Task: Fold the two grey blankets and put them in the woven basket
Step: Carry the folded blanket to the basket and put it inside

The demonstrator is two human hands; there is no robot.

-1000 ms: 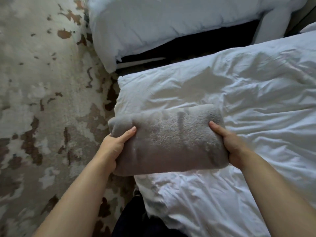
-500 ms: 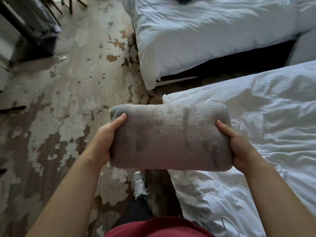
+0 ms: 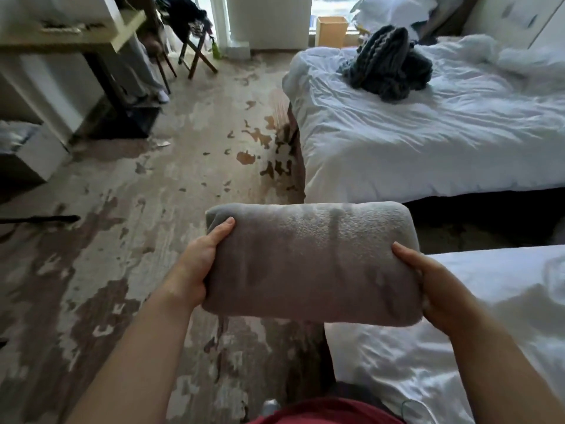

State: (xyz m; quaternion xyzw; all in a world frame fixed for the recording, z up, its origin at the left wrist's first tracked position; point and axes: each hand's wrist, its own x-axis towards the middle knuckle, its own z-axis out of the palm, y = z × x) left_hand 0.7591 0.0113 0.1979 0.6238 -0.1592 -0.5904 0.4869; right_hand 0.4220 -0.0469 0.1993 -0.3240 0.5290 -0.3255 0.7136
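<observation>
A folded grey fleece blanket (image 3: pixel 308 258) is held level in front of me, above the floor beside the near bed. My left hand (image 3: pixel 198 261) grips its left end with the thumb on top. My right hand (image 3: pixel 428 283) grips its right end the same way. A second blanket, dark grey chunky knit (image 3: pixel 388 62), lies in an unfolded heap on the far bed (image 3: pixel 428 142). A tan basket-like box (image 3: pixel 331 31) stands on the floor by the window at the back; its weave is too small to make out.
The near bed (image 3: pixel 458 347) with white bedding is at my lower right. A patterned beige-brown carpet (image 3: pixel 153 209) runs to the window. A desk and shelves (image 3: pixel 61 41) line the left wall, with a folding stand (image 3: pixel 195 53) beyond.
I have lifted the folded blanket off the near bed and turned left. The view has risen from the bedding to the room, showing the far bed and the window.
</observation>
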